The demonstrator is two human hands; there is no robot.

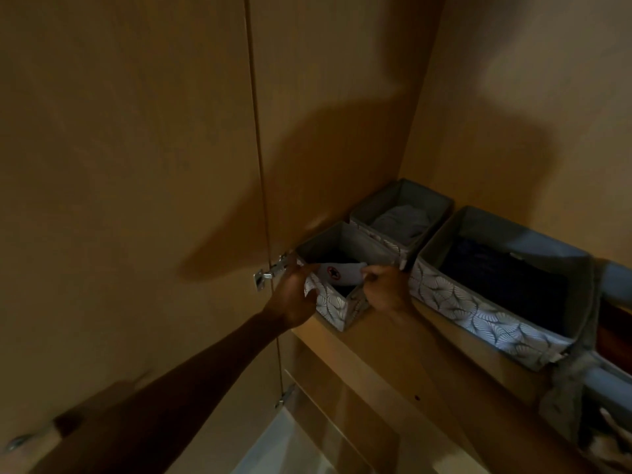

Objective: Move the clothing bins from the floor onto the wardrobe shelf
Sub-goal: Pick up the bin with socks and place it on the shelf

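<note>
A small grey fabric bin (pixel 337 307) with a white leaf pattern stands at the left end of the wardrobe shelf (pixel 403 350), its front corner at the shelf's edge. My left hand (pixel 295 299) grips its left rim. My right hand (pixel 388 290) grips its right rim. Inside lie dark clothes and a white item with a red round mark (pixel 340 273). Behind it sits a second small bin (pixel 372 213) holding grey cloth. To the right stands a larger bin (pixel 485 319) with dark folded clothes.
The wardrobe's side panel and an open door with metal hinges (pixel 270 273) rise on the left. Another shelf edge and a pale surface show below. More grey fabric (pixel 567 398) hangs at the right edge. The scene is dim.
</note>
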